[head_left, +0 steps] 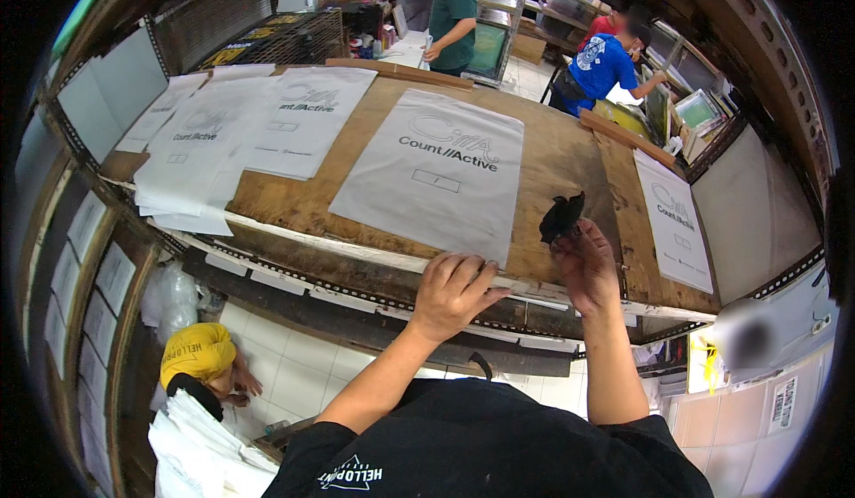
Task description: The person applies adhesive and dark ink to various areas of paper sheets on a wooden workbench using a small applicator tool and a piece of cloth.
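On the brown wooden board in front of me lies a white printed plastic bag (pixel 445 204), flat, with black lettering and an outlined box. My left hand (pixel 454 293) rests at the bag's near edge, fingers bent with small gaps and the thumb apart. It appears to hold nothing. To the right of that bag, my right hand (pixel 586 266) is raised over the board's near edge. Its fingers pinch a crumpled black rag (pixel 561 218). Past the right hand, a similar white bag (pixel 674 220) lies at the board's right end.
Overlapping white bags (pixel 191 146) cover the board's left end. Wooden strips (pixel 396 74) run along its far edge. Perforated metal posts (pixel 797 97) frame the shelf. A crouching person in yellow (pixel 200 355) is below left; people in green (pixel 452 12) and blue (pixel 601 66) stand beyond.
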Motion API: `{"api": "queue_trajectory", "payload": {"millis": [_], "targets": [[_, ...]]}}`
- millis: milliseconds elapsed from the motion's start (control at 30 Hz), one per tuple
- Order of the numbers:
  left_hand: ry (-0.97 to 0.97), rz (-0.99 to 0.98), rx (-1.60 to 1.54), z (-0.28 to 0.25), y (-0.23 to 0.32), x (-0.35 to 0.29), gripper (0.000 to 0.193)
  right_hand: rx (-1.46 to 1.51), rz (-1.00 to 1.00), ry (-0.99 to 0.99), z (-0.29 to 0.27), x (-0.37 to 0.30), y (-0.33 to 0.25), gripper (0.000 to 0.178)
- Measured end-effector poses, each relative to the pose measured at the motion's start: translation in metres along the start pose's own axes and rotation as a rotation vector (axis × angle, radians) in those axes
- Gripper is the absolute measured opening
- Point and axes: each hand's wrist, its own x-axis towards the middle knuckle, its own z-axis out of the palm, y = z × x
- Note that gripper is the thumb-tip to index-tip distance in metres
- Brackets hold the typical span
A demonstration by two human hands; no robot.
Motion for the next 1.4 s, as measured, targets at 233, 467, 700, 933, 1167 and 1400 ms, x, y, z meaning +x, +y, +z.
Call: {"api": "queue_trajectory", "payload": {"millis": [233, 467, 700, 933, 1167, 1400], "targets": [[-0.004, 0.000, 0.031, 0.001, -0.001, 0.000, 0.042, 0.007, -0.002, -0.032, -0.005, 0.005, 0.007, 0.015], [-0.001, 0.012, 0.058, 0.004, -0.003, -0.003, 0.042, -0.019, -0.050, -0.040, 0.008, 0.005, 0.007, 0.017], [0.005, 0.021, 0.076, 0.002, -0.001, -0.002, 0.042, -0.012, -0.072, -0.099, 0.002, 0.008, 0.015, 0.020], [-0.009, 0.014, 0.062, 0.004, -0.002, -0.005, 0.044, -0.060, -0.013, -0.112, -0.004, 0.007, 0.012, 0.014], [-0.013, 0.019, 0.057, 0.003, -0.004, -0.003, 0.044, -0.045, -0.028, -0.082, 0.004, 0.006, 0.012, 0.012], [0.010, 0.031, 0.034, 0.002, -0.004, -0.001, 0.043, -0.108, 0.037, -0.034, -0.012, 0.009, 0.015, 0.012]]}}
